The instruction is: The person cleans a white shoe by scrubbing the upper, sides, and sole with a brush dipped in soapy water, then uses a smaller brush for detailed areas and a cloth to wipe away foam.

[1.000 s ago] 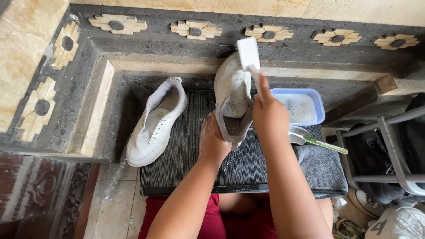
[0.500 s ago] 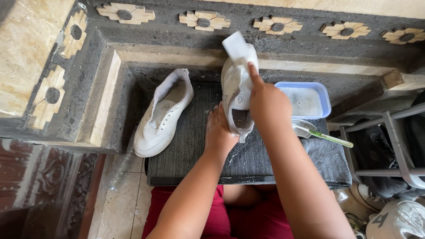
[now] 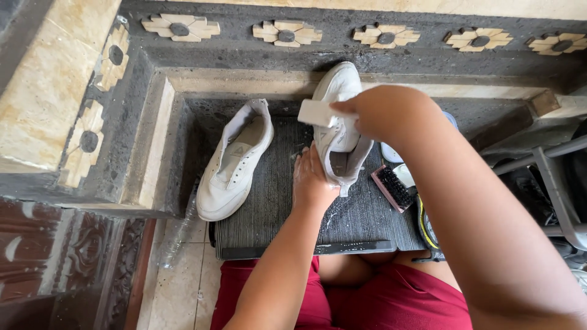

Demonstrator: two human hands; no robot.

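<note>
Right hand lowered, fingers grasping white block | left hand grips sneaker | brush beside

White sneaker stands toe-up on the ribbed mat, white block against its side

I see a second white lace-up sneaker lying on a dark ribbed rubber mat, a black-bristled scrub brush at its right, a clear plastic bottle on pale floor tiles, a dark stone ledge with cream flower inlays behind.
</note>
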